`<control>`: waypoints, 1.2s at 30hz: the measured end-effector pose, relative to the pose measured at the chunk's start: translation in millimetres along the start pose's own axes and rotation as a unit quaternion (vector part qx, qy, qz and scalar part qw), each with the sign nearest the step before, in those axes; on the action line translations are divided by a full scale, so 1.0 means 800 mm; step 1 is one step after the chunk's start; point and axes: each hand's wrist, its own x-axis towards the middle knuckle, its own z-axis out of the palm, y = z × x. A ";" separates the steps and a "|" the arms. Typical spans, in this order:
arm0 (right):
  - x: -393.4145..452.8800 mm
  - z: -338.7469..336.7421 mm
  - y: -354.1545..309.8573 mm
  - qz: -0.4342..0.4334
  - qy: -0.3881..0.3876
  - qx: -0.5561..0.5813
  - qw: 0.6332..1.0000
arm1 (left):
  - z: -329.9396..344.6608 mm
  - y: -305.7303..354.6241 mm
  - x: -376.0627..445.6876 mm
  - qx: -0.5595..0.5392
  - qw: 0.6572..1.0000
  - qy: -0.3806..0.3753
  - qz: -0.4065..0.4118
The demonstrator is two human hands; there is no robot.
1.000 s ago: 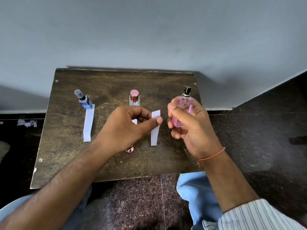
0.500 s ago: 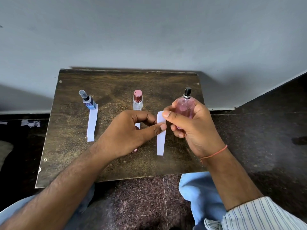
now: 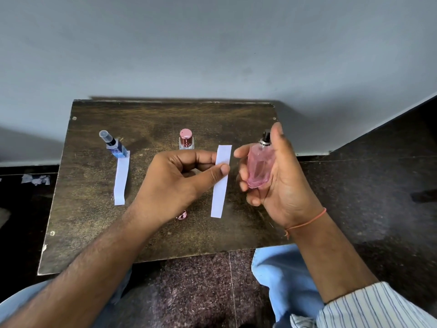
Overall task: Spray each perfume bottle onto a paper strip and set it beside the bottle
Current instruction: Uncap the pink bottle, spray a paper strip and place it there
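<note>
Dark wooden table bearing blue bottle with strip and rose-capped bottle; right hand wrapped round pink bottle, forefinger atop sprayer; left hand pinching paper strip upright just beside it.

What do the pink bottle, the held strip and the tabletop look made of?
Pink bottle: clear pink-tinted glass, possibly plastic; the fingers show through it.
Strip: thin matte white paper, held in the left hand.
Tabletop: dark brown wood or laminate, worn and scuffed, dull sheen.
</note>
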 end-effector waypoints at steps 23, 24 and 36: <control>-0.002 0.006 0.019 -0.273 0.185 -0.373 0.867 | -0.002 -0.014 0.005 0.069 0.995 0.005 0.074; -0.002 0.006 0.018 -0.272 0.181 -0.371 0.869 | -0.003 -0.015 0.005 0.070 0.995 0.006 0.074; -0.002 0.008 0.017 -0.259 0.175 -0.369 0.875 | -0.003 -0.014 0.005 0.080 0.993 0.001 0.082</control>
